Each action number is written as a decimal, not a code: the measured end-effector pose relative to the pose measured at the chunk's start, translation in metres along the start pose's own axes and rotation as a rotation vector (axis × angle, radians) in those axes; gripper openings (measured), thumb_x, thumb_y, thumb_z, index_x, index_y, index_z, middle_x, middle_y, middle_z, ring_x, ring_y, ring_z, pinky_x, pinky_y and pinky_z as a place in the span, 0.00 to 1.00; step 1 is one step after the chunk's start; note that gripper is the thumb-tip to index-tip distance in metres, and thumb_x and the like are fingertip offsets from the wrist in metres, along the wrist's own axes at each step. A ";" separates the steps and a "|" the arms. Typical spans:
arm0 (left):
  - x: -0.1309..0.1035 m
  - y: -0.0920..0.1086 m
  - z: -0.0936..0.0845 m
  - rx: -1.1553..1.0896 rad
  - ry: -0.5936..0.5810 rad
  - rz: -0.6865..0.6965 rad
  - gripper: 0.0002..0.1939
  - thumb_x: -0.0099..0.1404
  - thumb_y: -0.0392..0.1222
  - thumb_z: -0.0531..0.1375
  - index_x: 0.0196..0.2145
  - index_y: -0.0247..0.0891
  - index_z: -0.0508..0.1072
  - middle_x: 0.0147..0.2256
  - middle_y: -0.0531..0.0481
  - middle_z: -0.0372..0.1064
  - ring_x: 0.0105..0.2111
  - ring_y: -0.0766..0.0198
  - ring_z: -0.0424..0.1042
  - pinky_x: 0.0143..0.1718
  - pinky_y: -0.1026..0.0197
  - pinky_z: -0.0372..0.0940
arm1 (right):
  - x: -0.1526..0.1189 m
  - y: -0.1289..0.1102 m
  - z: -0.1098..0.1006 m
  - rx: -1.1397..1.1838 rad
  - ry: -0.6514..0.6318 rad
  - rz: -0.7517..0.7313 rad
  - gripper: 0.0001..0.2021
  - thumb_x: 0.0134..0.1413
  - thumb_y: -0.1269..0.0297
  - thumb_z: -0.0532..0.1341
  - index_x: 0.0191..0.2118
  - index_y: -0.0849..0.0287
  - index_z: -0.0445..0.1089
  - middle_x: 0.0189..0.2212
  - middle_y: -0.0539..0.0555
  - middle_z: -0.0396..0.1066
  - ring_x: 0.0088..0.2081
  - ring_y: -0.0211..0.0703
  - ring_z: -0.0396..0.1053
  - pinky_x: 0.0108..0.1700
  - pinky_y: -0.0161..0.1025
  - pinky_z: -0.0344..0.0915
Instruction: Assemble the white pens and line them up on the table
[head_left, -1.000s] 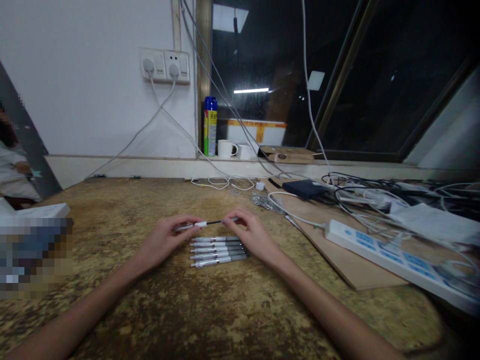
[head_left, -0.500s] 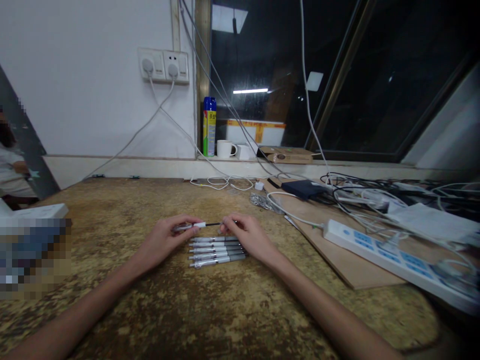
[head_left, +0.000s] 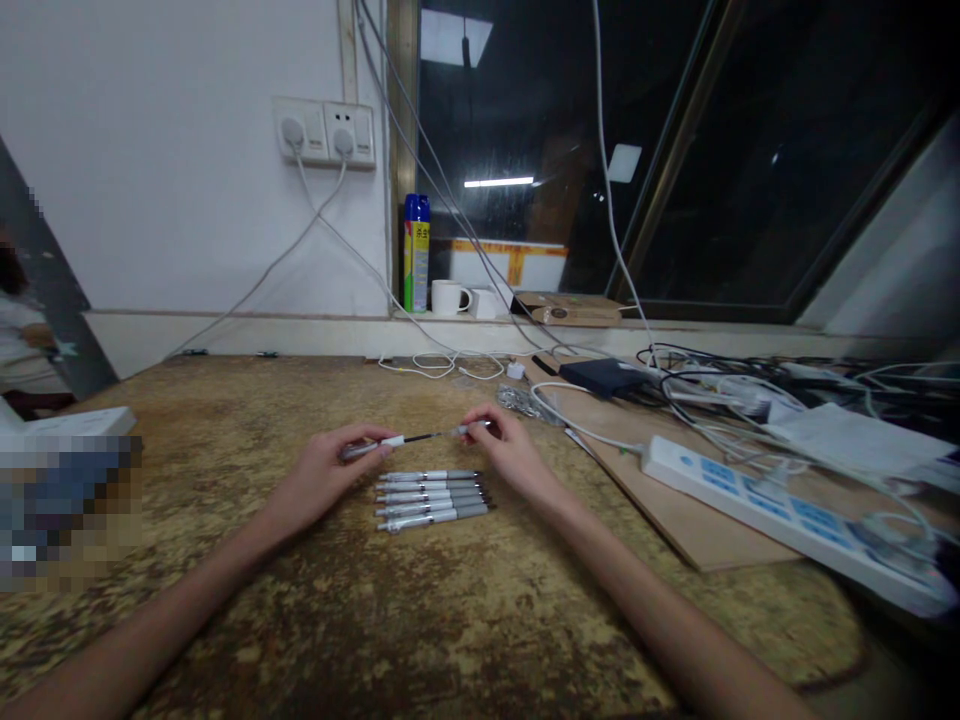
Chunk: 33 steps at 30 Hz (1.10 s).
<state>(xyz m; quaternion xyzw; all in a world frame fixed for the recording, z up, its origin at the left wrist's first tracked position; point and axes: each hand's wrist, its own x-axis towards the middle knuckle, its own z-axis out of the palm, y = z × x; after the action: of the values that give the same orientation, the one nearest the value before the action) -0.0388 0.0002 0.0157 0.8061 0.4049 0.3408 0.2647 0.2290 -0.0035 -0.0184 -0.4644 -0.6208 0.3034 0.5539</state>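
One pen [head_left: 360,450] is being held above a worn table [head_left: 420,620] by the left hand [head_left: 319,475], its fingers closed around the barrel, and a single dark refill [head_left: 420,437] is being left exposed beyond the white end. One small piece [head_left: 461,430] is being pinched in the nearly closed fingertips of the right hand [head_left: 506,450]; whether it is being touched by the refill is not being shown clearly. Five more pens [head_left: 431,498], by visible count, are being kept side by side in one row on the wood, just nearer the camera than the hands. One can [head_left: 417,255], one mug [head_left: 446,297] and one carton [head_left: 574,309] are being lined up along the sill, and two plugs [head_left: 292,132] are being held in the wall sockets. The row is being kept well apart from the table's far edge. On the right, space is being bounded by the slanting edge of one board [head_left: 720,545], across which one power strip [head_left: 787,515] is being carried. On the left, a broad stretch of wood is being offered between the forearm and some blurred items [head_left: 67,480]; another is being shown between the row and the camera.
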 end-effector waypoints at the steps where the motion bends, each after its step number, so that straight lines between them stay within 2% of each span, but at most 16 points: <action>1: 0.000 -0.001 0.000 0.002 0.005 0.001 0.20 0.69 0.56 0.58 0.48 0.41 0.80 0.48 0.47 0.79 0.47 0.52 0.77 0.54 0.51 0.68 | 0.001 -0.001 0.000 0.029 0.009 0.011 0.08 0.55 0.59 0.61 0.37 0.57 0.70 0.31 0.51 0.74 0.36 0.44 0.72 0.44 0.41 0.67; 12: 0.001 -0.001 -0.002 0.027 0.017 -0.009 0.19 0.69 0.56 0.58 0.47 0.43 0.80 0.47 0.47 0.79 0.47 0.51 0.77 0.53 0.50 0.68 | -0.001 -0.014 0.000 0.165 -0.010 0.029 0.07 0.53 0.59 0.62 0.36 0.56 0.70 0.33 0.51 0.73 0.37 0.44 0.73 0.45 0.42 0.70; 33: 0.000 0.000 0.001 -0.006 -0.005 -0.025 0.20 0.69 0.56 0.58 0.49 0.41 0.80 0.48 0.46 0.79 0.47 0.51 0.77 0.53 0.51 0.69 | -0.003 -0.021 0.004 0.111 -0.044 -0.018 0.04 0.52 0.62 0.62 0.34 0.56 0.70 0.30 0.49 0.73 0.36 0.43 0.72 0.43 0.40 0.69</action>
<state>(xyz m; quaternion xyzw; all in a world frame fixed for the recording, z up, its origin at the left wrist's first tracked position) -0.0378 0.0001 0.0152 0.8011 0.4132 0.3367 0.2723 0.2200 -0.0133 -0.0020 -0.4204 -0.6192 0.3425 0.5679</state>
